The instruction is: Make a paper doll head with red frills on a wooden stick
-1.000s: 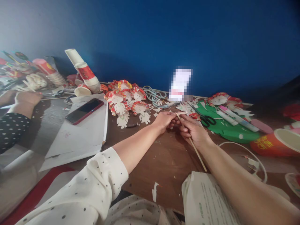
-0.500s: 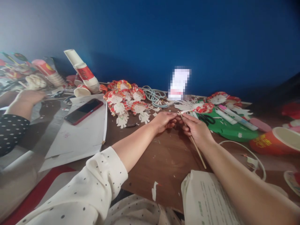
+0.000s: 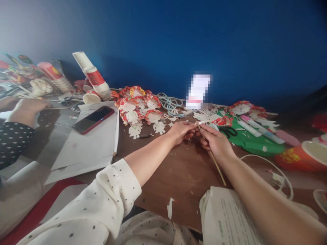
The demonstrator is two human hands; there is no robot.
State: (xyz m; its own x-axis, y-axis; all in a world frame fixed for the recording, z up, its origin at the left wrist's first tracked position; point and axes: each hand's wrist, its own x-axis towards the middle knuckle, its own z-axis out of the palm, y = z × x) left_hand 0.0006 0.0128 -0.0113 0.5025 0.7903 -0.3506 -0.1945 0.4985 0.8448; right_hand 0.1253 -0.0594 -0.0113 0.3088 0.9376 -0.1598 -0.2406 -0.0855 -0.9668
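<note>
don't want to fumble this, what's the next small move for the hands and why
I'd probably have the left hand press the white strip against the upper end of the thin stick: the right hand holds the stick, the left hand's fingertips are close by, and the strip shows right at that end, though whether it's attached is unclear.

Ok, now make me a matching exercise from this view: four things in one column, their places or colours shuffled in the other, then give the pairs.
Things
1. Thin stick
2. Phone
3. Wall
4. Cup at the far right

Places or colours
A. Lying on a flat white surface
B. Orange-red with yellow lettering
C. Blue
D. Gripped by the person's right hand

Pairs: 1-D, 2-A, 3-C, 4-B
</note>
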